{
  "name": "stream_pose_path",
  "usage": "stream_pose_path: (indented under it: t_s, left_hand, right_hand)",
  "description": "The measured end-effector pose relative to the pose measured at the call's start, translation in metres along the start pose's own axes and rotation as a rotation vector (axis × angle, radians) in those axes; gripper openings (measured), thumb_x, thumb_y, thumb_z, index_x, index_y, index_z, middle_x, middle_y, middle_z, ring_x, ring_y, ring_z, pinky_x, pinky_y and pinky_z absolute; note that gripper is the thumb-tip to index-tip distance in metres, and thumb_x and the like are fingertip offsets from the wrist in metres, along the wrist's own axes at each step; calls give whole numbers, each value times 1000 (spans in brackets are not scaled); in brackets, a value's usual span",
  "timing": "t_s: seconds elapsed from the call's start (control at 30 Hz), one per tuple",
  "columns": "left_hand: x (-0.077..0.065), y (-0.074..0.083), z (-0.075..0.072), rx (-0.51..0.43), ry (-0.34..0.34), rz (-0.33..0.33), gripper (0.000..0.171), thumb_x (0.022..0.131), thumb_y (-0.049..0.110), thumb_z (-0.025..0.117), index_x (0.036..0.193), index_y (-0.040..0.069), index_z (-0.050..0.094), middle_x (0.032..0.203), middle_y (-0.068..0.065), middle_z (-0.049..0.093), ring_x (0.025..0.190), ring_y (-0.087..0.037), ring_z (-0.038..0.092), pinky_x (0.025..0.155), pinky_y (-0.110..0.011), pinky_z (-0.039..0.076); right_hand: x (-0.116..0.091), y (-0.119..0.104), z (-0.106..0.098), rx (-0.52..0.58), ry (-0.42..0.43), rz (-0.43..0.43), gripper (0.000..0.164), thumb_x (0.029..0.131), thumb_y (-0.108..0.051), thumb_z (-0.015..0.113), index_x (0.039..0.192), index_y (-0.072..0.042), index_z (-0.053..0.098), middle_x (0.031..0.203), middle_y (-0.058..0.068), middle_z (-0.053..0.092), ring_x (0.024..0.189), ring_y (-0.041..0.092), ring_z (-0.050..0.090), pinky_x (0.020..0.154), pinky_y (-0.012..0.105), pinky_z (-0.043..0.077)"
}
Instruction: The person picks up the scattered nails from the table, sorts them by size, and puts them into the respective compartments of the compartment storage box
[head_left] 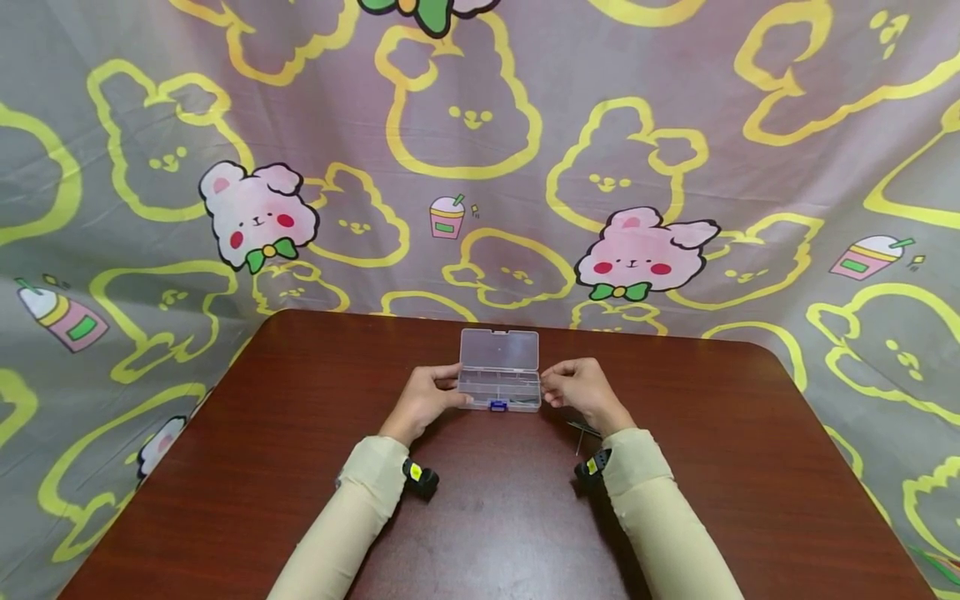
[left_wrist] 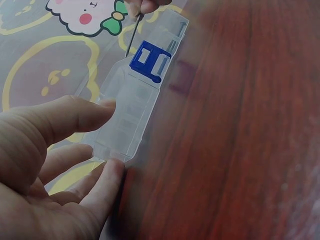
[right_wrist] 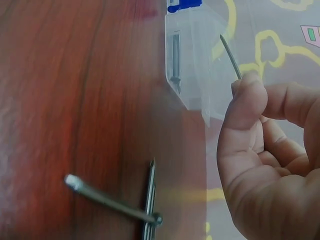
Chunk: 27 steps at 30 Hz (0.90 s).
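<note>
A clear plastic compartment box (head_left: 498,350) with a blue latch (left_wrist: 149,61) stands on the table, its lid raised at the back. My left hand (head_left: 423,400) holds the box's left end, thumb at the front and fingers around the side. At the right end, my right hand (head_left: 588,387) pinches a thin metal nail (right_wrist: 230,57) between thumb and forefinger, the pointed end sticking out beside the box. Through the box wall, nails (right_wrist: 176,60) show in a right-hand front compartment. The right hand's other fingers are curled in.
Several loose nails (right_wrist: 110,200) lie crossed on the table near the right wrist. The dark red-brown wooden table (head_left: 480,533) reaches back to a cartoon-print curtain (head_left: 337,125). A small black camera (head_left: 422,479) sits on each wrist.
</note>
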<state>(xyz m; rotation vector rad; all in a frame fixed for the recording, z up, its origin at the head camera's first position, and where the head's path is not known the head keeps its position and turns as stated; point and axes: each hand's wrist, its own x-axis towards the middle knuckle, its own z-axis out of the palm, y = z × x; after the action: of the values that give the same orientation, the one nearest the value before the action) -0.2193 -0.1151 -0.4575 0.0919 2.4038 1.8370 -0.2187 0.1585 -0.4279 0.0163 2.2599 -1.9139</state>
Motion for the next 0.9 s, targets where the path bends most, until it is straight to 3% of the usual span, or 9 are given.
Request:
stream_pose_path:
  t_s: [0.5,0.77,0.9]
  left_hand:
    - [0,1,1,6,-5,13,66,75,-3,86,137,4,63,134,-13,62,117,-28,60,79,-30,56]
    - [0,0,0,14,-8,18,66,75,-3,86,137,4,63,134,-13,62,118,-28,60,80,-30,56]
    - [0,0,-1,16,-8,20,65,75,-3,86,136,4,63,135,-13,62,118,-29,60,79,-31,56]
  right_hand:
    - [10,-6,18,-127,73,-25,16,90,3,62,97,16,70,71,12,66,59,13,60,55,26,54]
    - [15,-14,27,-265,92,-16,16,90,-1,61,86,8,74,67,10,66,57,16,59,59,37,57]
    - [17,-15,31,-339,90,-31,19,88,-2,61,77,5,74,64,10,65,51,14,57,53,34,54]
